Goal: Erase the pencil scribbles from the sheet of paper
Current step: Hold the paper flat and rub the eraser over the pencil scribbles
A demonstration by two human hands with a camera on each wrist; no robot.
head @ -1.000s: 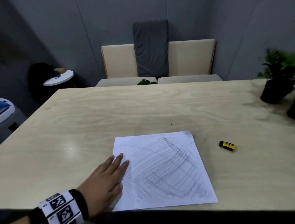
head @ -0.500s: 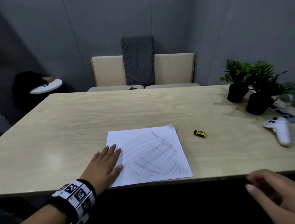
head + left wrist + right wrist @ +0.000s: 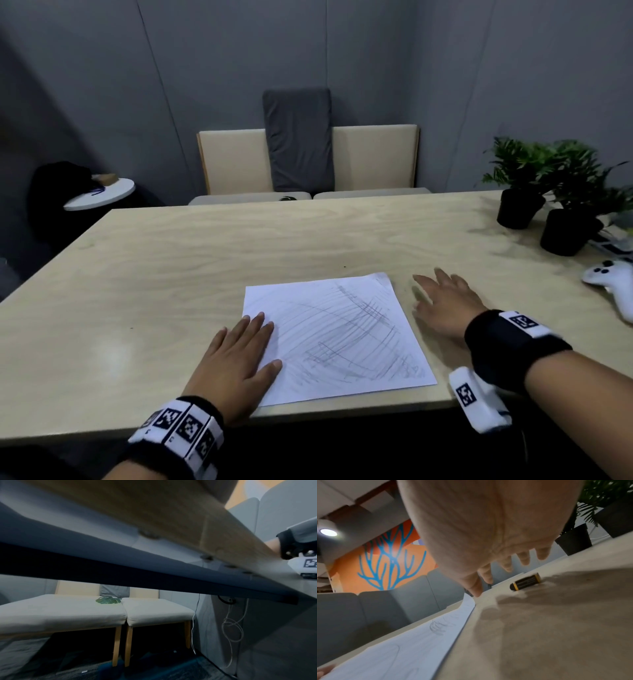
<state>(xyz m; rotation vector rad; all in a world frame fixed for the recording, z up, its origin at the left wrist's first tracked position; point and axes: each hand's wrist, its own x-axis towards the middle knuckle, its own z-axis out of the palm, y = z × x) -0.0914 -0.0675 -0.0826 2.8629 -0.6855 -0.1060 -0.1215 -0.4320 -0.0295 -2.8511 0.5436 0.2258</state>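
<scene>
A white sheet of paper (image 3: 342,335) covered in grey pencil scribbles lies near the front edge of the wooden table (image 3: 171,274). My left hand (image 3: 246,339) rests flat on the sheet's lower left part, fingers straight. My right hand (image 3: 438,294) hovers just right of the sheet with its fingers spread, and it hides the eraser in the head view. In the right wrist view the black and yellow eraser (image 3: 526,581) lies on the table just beyond the fingertips (image 3: 524,559) of my right hand (image 3: 505,566), untouched. The sheet's edge (image 3: 402,649) runs along the left. The left wrist view shows only the table's underside.
Two potted plants (image 3: 520,192) (image 3: 575,222) stand at the table's far right. A white game controller (image 3: 613,284) lies right of my right hand. A cushioned bench (image 3: 308,195) stands behind the table, and a small round side table (image 3: 99,195) at the far left.
My right hand has risen from below the table's front edge and moved forward over the spot where the eraser lies. The left hand stays flat on the paper.
</scene>
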